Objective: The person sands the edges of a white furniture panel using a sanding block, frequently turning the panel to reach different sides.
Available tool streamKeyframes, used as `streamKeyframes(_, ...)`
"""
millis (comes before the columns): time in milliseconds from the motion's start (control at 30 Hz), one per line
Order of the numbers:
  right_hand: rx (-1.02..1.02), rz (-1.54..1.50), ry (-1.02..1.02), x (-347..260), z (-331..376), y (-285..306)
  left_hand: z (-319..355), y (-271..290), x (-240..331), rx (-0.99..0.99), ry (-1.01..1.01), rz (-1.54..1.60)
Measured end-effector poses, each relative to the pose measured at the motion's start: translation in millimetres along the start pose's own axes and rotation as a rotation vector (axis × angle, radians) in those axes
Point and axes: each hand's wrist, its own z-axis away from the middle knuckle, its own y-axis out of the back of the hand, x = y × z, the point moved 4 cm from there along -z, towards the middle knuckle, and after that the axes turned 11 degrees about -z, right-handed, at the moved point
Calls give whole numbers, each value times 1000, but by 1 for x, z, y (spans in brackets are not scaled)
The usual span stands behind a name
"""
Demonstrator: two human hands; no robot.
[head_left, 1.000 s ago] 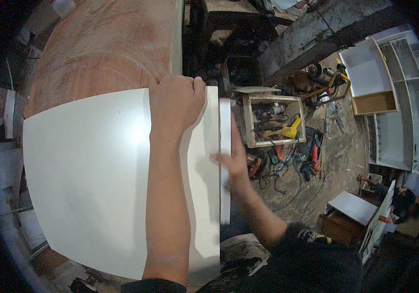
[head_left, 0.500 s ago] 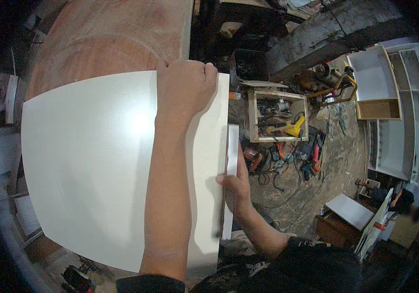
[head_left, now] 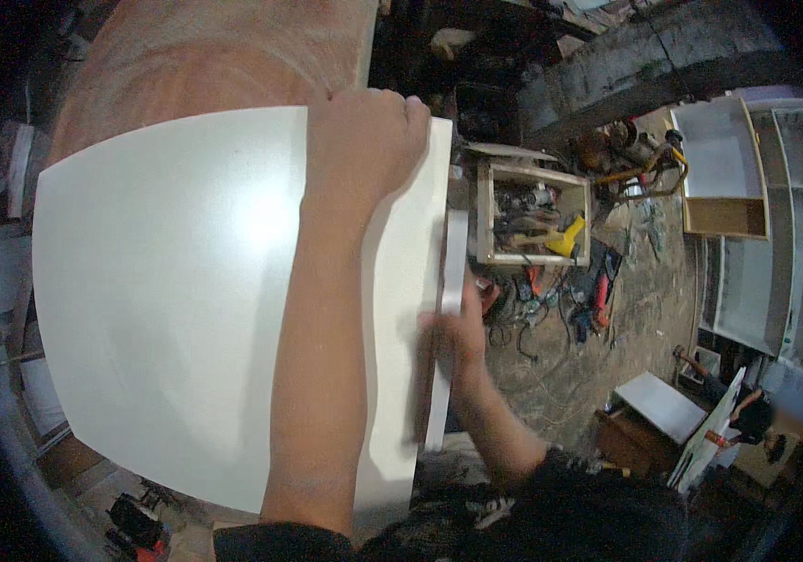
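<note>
A large white panel (head_left: 167,281) lies flat before me, its far side over a reddish-brown board (head_left: 195,56). My left hand (head_left: 364,140) is closed over the panel's far edge near the right corner, its forearm stretched across the white surface. My right hand (head_left: 462,337), slightly blurred, grips a long narrow white-faced bar (head_left: 455,262) beside the panel's right edge. The thumb shows on the panel side of the bar, and most of the other fingers are hidden. Whether the bar touches the edge, I cannot tell.
Right of the panel, a wooden crate (head_left: 486,215) holds tools, among them a yellow one (head_left: 566,236). Power tools and cables litter the floor (head_left: 551,375). White cabinets (head_left: 748,272) stand at far right. Another person (head_left: 753,417) works at lower right by a white board (head_left: 659,407).
The panel and both my hands sit slightly farther away in the picture. The bar has moved away from me along the right edge, in my right hand. My left hand keeps its hold.
</note>
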Motion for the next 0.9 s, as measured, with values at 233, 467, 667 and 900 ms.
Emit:
streamKeyframes(233,-69,-193,-29,-45,-80,-16,-10,12,7,-67,45,51)
streamKeyframes(467,-2,49,56,-16,-63,-4,-3,12,-1,2,43,22)
streamKeyframes(667,-7,-31,54,-76,-168,-17,-6,12,5,-68,83,15)
streamKeyframes(900,374,-308,-207,35,-113,128,-6,-3,3,-29,145,-1)
